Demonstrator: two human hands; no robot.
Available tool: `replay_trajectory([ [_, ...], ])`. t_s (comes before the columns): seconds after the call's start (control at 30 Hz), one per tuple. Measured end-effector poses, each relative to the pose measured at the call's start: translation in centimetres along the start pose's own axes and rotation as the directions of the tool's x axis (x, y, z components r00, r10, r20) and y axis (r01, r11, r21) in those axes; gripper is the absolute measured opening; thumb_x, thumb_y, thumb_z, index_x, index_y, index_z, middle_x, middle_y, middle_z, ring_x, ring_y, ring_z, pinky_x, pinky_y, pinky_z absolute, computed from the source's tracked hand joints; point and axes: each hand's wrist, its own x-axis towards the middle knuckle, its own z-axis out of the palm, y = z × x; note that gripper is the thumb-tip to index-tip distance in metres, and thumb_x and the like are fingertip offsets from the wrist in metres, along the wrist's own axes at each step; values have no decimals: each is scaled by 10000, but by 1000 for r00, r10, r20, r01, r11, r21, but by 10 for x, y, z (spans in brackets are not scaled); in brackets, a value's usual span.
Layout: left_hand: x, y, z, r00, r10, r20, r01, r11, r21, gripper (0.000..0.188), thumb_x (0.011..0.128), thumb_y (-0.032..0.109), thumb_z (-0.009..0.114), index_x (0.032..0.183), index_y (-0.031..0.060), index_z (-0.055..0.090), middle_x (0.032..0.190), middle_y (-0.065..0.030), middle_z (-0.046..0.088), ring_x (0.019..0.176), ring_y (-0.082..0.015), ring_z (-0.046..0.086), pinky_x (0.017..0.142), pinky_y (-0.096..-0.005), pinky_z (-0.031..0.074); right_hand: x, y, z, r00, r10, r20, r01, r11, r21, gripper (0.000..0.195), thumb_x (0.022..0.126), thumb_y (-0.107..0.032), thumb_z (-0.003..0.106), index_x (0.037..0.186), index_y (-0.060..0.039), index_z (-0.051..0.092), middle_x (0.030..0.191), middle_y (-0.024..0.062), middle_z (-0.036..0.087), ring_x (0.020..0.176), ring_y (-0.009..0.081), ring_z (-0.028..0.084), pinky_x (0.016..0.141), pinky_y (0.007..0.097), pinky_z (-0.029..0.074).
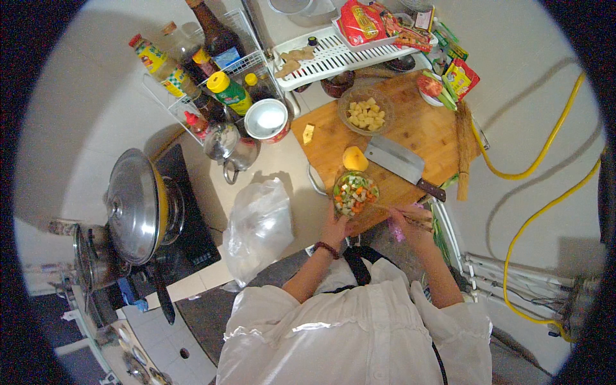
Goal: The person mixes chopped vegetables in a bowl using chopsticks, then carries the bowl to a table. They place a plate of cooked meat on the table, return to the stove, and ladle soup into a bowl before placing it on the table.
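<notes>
My left hand [337, 227] holds the near side of a clear bowl of diced vegetables [356, 193], with orange, green and white pieces, at the front edge of the wooden cutting board [320, 166]. To the right of the bowl, my right hand [406, 222] is closed around a thin light-coloured utensil [381, 207] that points at the bowl; its exact kind is blurred. A peeled yellow potato-like piece [355, 159] lies just beyond the bowl. Beside it rests a cleaver [397, 159], its dark handle towards the right. Farther back stands a clear bowl of pale diced cubes [366, 115].
A plastic bag [262, 226] lies left of the board. Farther left, a lidded wok [134, 207] sits on a black cooktop [202, 240]. Bottles fill a wire rack [250, 62]; a white slotted shelf [332, 60] spans the back. A bamboo brush [463, 149] lies along the board's right edge.
</notes>
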Motion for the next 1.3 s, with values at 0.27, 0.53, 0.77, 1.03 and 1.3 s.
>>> replay_trajectory([
  [0.27,18,-4,-10,995,-23,-95,17,998,-64,541,844,127,407,1330,241,199,1043,-92,509,648,-145,557,520,-236,474,10,4,-13,981,-157,-116,134,973,-189,138,723,-125,648,829,-37,648,816,95,640,697,175,620,612,287,488],
  [0.53,17,5,-4,995,93,-31,-91,995,48,526,854,130,390,1333,244,205,1046,-80,497,652,-129,531,539,-246,482,15,25,0,873,-488,-21,462,839,-286,141,721,-112,639,840,-36,632,798,100,634,696,203,617,600,291,493],
  [0.77,19,-8,-3,993,113,-31,-114,994,-4,527,855,128,373,1335,254,196,1126,-85,452,730,-175,543,593,-278,494,-7,16,10,872,-487,-45,454,840,-297,143,726,-133,641,844,-53,631,753,101,624,663,214,611,556,318,491],
  [1.03,16,-8,-5,994,107,-33,-107,994,5,533,846,123,386,1330,256,206,1104,-78,464,734,-183,544,572,-277,492,-13,2,-1,958,-220,-183,220,975,-24,128,732,-143,637,790,-28,630,697,103,615,651,212,593,580,297,474],
  [1.3,19,-11,-5,989,147,-28,-147,989,-13,539,822,98,426,1311,201,225,1064,-84,485,797,-214,568,576,-291,513,16,19,-3,990,-118,-75,82,924,-374,228,742,-243,621,729,-17,638,747,105,630,707,207,597,649,308,465],
])
